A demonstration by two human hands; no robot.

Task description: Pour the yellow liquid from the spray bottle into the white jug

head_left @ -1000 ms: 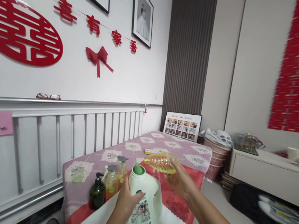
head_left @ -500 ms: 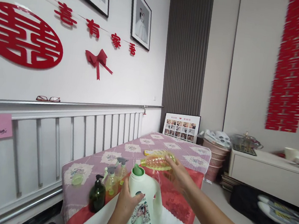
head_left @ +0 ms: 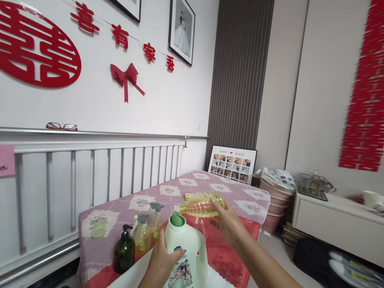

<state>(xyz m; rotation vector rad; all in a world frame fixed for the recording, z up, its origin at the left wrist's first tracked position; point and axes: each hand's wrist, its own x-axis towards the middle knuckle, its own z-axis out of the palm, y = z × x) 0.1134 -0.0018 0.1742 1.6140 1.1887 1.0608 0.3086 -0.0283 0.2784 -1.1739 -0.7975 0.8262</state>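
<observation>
Lower centre of frame: pale jug [head_left: 183, 265], uncapped, green spout showing, my left hand [head_left: 164, 257] curled round its side. Centre: yellow bottle [head_left: 200, 207], near-level, neck near spout, my right hand [head_left: 227, 219] closed round its base. Done: jug open, bottle tipped. Left: I cannot tell.

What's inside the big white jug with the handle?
In the mouth of the jug, you can see a green pouring spout. Deeper down is hidden by the spout and the jug's cloudy walls, so I can't tell whether there's any liquid.
</observation>
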